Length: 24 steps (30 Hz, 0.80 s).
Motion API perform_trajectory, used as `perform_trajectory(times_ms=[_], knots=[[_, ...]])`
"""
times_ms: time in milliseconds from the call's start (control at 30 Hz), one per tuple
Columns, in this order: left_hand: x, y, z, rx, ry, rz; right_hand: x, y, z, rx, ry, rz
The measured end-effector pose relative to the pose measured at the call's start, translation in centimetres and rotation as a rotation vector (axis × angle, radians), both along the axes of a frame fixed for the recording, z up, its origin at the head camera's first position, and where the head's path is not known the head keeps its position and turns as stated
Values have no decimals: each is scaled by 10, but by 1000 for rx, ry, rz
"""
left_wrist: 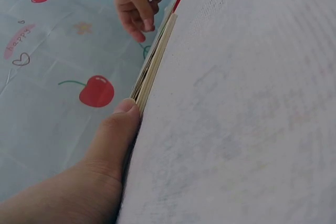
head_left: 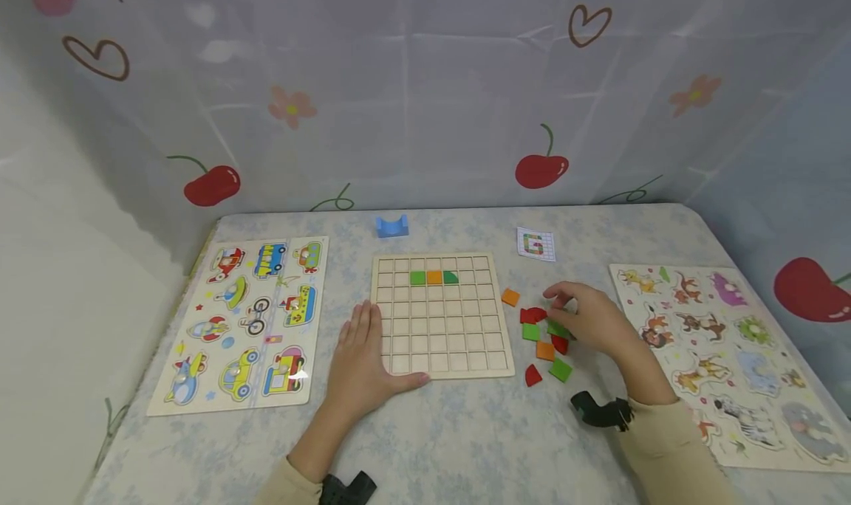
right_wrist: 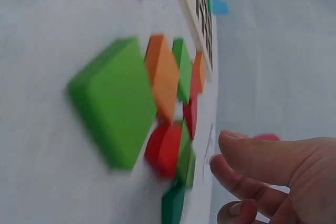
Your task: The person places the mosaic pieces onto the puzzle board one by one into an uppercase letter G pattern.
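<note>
A wooden grid board [head_left: 442, 331] lies mid-table. In one upper row sit a green square tile [head_left: 417, 278], an orange square tile [head_left: 434, 277] and a dark green rounded tile [head_left: 450, 277]. My left hand [head_left: 359, 368] rests along the board's left side, fingers straight, its thumb at the front edge. Over the loose tiles right of the board hovers my right hand [head_left: 592, 319], fingers bent, with no tile visible between thumb and fingers. Below it are a green square [right_wrist: 115, 103], an orange square [head_left: 545, 351] and a red rounded tile [head_left: 533, 376], among several others.
A vehicle puzzle board [head_left: 229, 320] lies at the left, an animal puzzle board [head_left: 725, 357] at the right under the right forearm. Behind the grid board are a blue notched block [head_left: 392, 227] and a small pattern card [head_left: 535, 244]. A printed curtain [head_left: 425, 121] hangs along the back.
</note>
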<state>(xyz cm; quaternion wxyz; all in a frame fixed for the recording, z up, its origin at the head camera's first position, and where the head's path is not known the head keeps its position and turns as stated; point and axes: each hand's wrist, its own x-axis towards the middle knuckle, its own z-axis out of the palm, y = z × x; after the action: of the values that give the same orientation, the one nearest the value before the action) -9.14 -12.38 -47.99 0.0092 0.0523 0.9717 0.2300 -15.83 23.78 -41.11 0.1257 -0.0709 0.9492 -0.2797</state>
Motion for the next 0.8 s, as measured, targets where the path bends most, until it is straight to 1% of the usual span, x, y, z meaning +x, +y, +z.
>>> perform_trajectory(times_ms=[100,200,400,500,800], knots=[[0,0,-1,-5,4,-2,9,16,-2,22,-9,-26],[-1,-1,-1,-6,2,-4,17,30,-7,59,1,-37],[-1,-1,-2,-9,2,-3,28,43,-13,79,-1,-28],[-1,-1,-3,-10,2,-2,30,44,-14,82,3,-30],[0,-1,-1,-7,7,-1,27,40,-20,74,11,-35]])
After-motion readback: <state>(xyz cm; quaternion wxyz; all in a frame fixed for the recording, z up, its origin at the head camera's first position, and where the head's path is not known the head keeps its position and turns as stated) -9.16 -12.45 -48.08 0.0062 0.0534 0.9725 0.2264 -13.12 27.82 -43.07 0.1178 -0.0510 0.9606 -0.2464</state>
